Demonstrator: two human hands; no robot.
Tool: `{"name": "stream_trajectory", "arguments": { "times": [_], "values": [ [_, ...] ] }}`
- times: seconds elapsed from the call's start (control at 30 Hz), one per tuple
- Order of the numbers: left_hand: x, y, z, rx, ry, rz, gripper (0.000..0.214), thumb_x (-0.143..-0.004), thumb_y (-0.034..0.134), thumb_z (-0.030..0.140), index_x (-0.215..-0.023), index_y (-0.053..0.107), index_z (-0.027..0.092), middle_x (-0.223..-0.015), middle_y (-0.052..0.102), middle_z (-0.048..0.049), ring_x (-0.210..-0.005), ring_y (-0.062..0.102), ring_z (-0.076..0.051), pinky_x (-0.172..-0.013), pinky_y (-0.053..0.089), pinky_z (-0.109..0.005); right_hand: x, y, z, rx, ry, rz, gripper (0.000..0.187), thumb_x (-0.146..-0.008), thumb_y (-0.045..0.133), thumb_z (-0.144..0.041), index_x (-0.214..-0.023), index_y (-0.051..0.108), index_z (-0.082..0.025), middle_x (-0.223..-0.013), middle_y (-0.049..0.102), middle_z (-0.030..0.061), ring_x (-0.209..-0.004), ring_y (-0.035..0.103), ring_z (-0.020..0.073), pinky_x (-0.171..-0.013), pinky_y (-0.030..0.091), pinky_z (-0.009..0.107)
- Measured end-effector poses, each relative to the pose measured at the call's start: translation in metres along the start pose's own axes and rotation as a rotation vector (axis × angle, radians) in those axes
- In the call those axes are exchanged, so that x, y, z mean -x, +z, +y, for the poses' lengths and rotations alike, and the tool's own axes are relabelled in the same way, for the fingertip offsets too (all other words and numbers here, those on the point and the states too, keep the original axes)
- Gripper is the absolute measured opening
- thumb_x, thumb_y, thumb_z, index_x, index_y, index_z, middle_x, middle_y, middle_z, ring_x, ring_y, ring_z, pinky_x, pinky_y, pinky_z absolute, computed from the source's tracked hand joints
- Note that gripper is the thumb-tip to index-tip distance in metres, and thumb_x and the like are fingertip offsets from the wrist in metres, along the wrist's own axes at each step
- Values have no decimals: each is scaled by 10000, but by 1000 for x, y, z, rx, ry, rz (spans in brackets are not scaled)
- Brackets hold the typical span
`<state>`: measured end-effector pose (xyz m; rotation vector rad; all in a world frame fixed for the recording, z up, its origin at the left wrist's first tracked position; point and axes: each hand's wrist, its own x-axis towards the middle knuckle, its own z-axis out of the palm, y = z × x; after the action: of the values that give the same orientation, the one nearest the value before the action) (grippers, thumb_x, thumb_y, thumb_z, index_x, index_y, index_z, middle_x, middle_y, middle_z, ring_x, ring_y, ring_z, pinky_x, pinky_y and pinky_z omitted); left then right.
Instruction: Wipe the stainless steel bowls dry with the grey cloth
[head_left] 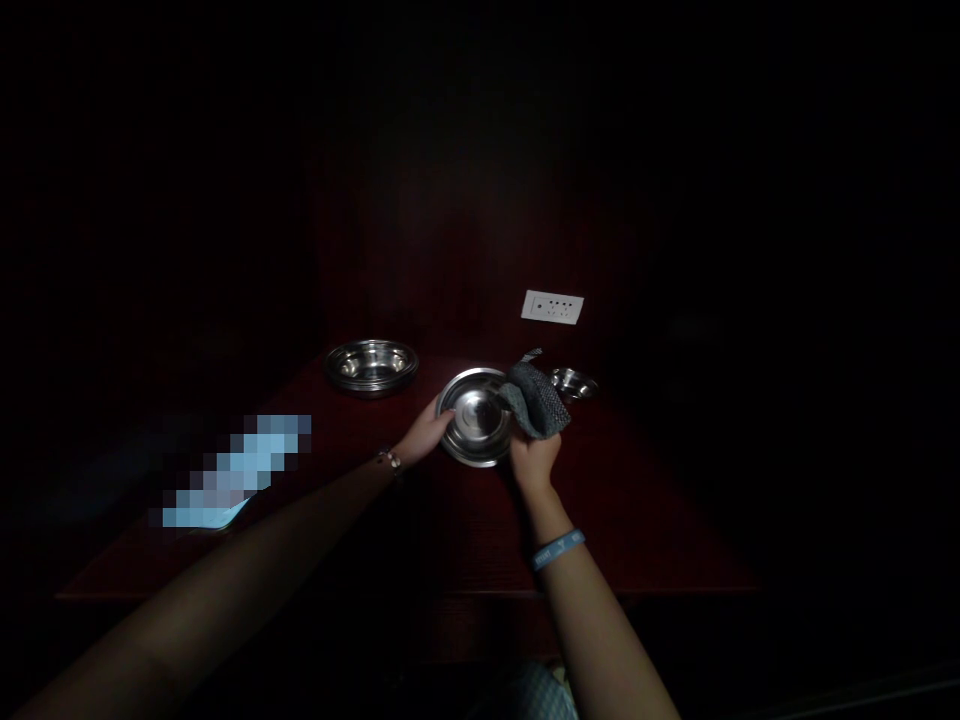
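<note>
A shiny steel bowl (476, 416) is tilted toward me above the dark red table. My left hand (424, 432) grips its left rim, with the thumb over the inner edge. My right hand (535, 458) is closed around a bunched grey cloth (538, 400), at the right side of the bowl. Part of that rim is hidden behind the cloth and the hand. Whether the right fingers also touch the bowl cannot be told.
Nested steel bowls (372, 366) stand at the back left of the table (450, 560). A small steel bowl (574, 384) sits behind my right hand. At left lies a bright pixelated device (232, 480). A white socket plate (553, 307) is on the back panel. Surroundings are very dark.
</note>
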<state>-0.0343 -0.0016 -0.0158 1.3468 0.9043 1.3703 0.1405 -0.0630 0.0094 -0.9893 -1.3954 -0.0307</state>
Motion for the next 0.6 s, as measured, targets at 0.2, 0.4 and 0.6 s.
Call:
{"name": "stream_trajectory", "arguments": {
  "times": [0.2, 0.4, 0.6],
  "values": [
    [1, 1, 0, 20, 8, -34, 485, -849, 642, 382, -1253, 640, 113, -1317, 688, -152, -1279, 601, -305, -1191, 355, -461, 2, -3, -1, 111, 72, -178, 486, -881, 533, -274, -1357, 617, -216, -1342, 676, 94, -1236, 636, 255, -1067, 504, 415],
    [7, 4, 7, 23, 11, -91, 647, -925, 505, 581, -1385, 572, 131, -1458, 594, -137, -1377, 526, -287, -1203, 346, -423, 1, -4, -4, 244, -9, -351, 585, -831, 469, -83, -1372, 605, -258, -1564, 474, 36, -1384, 514, 216, -1151, 442, 372],
    [8, 4, 11, -68, -26, -51, 609, -941, 451, 570, -1305, 631, 116, -1326, 693, -130, -1344, 556, -291, -1173, 386, -419, 8, 8, -1, 360, -98, -666, 649, -798, 596, -161, -1443, 543, -201, -1606, 410, 73, -1501, 327, 318, -1220, 344, 503]
  ]
}}
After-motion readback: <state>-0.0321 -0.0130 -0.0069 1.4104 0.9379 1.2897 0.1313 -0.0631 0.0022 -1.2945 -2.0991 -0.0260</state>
